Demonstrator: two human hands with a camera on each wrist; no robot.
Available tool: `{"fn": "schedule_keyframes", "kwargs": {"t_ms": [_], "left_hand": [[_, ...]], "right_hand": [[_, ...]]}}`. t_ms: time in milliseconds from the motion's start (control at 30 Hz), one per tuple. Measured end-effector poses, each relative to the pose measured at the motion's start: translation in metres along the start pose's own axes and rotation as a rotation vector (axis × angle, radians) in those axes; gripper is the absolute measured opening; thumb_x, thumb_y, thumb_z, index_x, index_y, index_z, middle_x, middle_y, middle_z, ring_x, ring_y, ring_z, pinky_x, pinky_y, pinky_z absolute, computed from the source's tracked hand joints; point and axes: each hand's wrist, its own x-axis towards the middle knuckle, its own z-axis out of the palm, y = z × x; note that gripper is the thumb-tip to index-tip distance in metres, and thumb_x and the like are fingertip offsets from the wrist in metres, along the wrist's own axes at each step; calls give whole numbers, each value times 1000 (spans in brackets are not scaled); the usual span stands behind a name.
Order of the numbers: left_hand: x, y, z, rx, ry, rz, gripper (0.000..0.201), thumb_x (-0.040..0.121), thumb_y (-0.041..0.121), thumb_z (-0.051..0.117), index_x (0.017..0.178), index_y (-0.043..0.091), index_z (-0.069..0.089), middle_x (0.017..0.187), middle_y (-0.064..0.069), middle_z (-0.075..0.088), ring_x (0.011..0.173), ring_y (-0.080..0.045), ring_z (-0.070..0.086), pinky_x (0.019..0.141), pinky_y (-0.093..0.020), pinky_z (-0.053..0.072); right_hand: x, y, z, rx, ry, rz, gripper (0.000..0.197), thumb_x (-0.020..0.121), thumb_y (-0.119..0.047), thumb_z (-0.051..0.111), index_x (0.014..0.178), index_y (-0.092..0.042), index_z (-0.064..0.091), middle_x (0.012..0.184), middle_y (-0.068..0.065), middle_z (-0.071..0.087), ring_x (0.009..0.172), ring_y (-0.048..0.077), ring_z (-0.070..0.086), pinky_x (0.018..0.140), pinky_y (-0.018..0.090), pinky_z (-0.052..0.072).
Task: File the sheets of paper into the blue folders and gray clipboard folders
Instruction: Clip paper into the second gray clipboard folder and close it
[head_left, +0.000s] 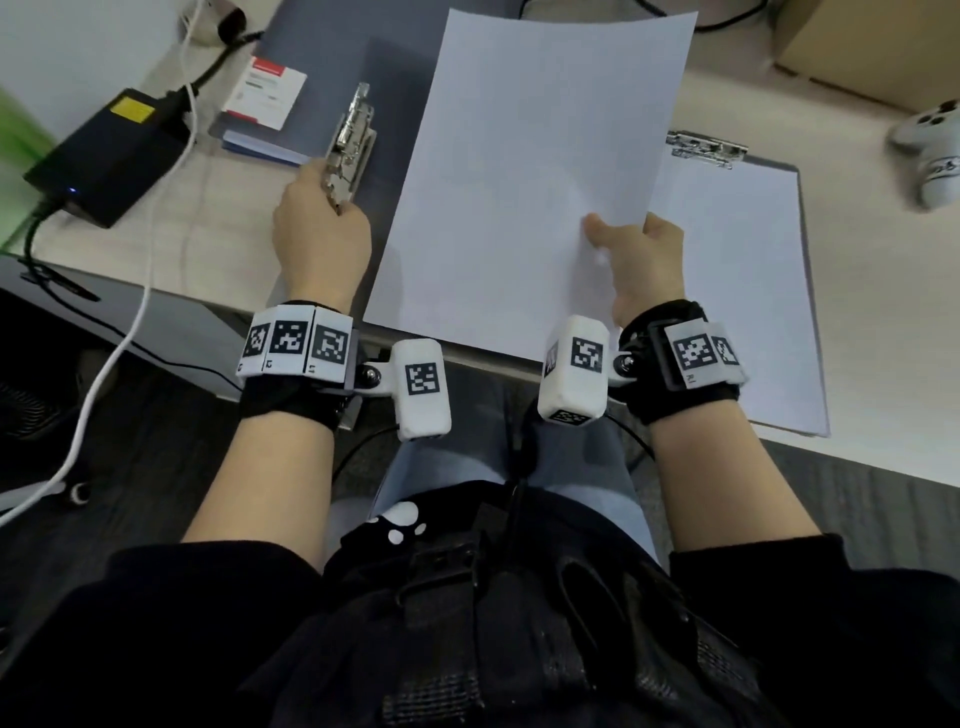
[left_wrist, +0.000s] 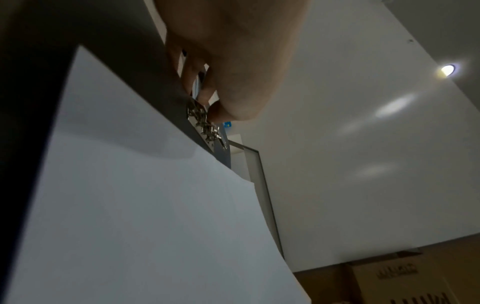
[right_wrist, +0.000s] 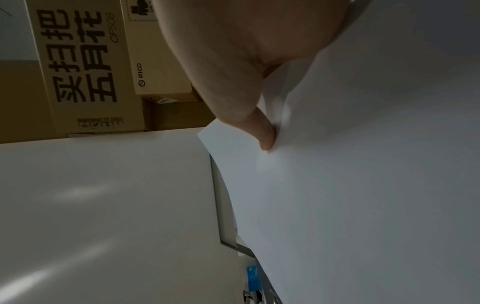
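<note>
A dark blue folder (head_left: 332, 67) lies open at the desk's back left, with a metal lever clip (head_left: 349, 143) along its inner edge. My left hand (head_left: 321, 228) grips the near end of that clip (left_wrist: 205, 123). My right hand (head_left: 641, 254) pinches the right edge of a blank white sheet (head_left: 535, 171), thumb on top, and holds it slightly curled above the folder. The thumb (right_wrist: 265, 133) presses on the sheet (right_wrist: 363, 185) in the right wrist view. A gray clipboard folder (head_left: 802, 260) lies to the right with paper (head_left: 737, 291) under its metal clip (head_left: 706, 148).
A black power adapter (head_left: 111, 156) with cables sits at the left. A red-and-white card (head_left: 266, 93) lies on the blue folder. A white game controller (head_left: 930, 150) rests at the far right, a cardboard box (head_left: 872, 47) behind it. The desk's front edge runs under my wrists.
</note>
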Motion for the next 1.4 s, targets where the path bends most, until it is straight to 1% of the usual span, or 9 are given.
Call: {"fn": "schedule_keyframes", "kwargs": {"t_ms": [233,400,533,600,667,933,1000,1200,1400], "left_hand": [[-11,2,14,-137,-46,102,43,86,3,45,126,8,56,118,-9,66,110,-27,60,100,-31,44],[-15,-4,18,-353,-89,57,42,86,1,49,127,6,56,117,-11,67,105,-13,64,95,-19,48],[-14,-13,17,-541,-100,22,32,85,6,61,117,7,63,106,-4,68,91,2,64,81,-7,47],[-12,-15,16,-574,-116,21,28,82,8,65,111,8,65,100,-1,68,84,7,63,80,-8,48],[-9,-16,15,-579,-136,24,27,80,9,68,107,11,67,96,1,68,78,10,62,79,-9,48],[-8,-18,18,-568,-193,56,32,79,0,68,109,9,65,97,2,66,72,13,63,78,-9,50],[-8,-19,18,-570,-196,55,33,79,0,68,110,9,65,97,2,66,74,11,63,80,-10,50],[-9,-20,18,-577,-214,57,33,77,-1,68,108,12,65,96,2,67,76,7,64,83,-14,51],[-9,-20,19,-574,-200,63,31,78,1,68,107,12,66,96,3,67,75,8,64,81,-12,51]], "right_hand": [[0,3,-4,-4,46,41,21,84,-2,64,104,5,62,88,4,61,71,13,55,58,18,45],[-1,3,-4,-43,34,72,19,86,-2,63,73,-11,52,71,-7,52,65,7,49,43,7,39],[-2,3,0,-7,31,65,26,89,-4,61,114,-2,55,71,-13,43,69,5,43,46,7,30],[3,5,0,-40,50,68,7,87,-3,61,90,-8,57,68,-9,45,69,9,44,41,5,35],[9,8,1,-98,60,52,25,85,-1,62,67,-12,49,65,-5,46,61,9,44,38,4,35],[21,16,7,-277,136,-39,19,73,-4,67,66,-10,50,69,2,55,65,20,52,61,25,44],[21,16,8,-338,150,-91,15,73,-5,68,80,-9,55,81,4,59,75,21,56,66,28,50],[16,22,13,-432,167,-207,68,72,-7,73,133,-10,42,112,-4,56,95,9,52,77,17,45],[18,17,9,-465,113,-195,76,72,-4,74,140,-10,38,132,2,53,110,11,52,91,15,43]]}}
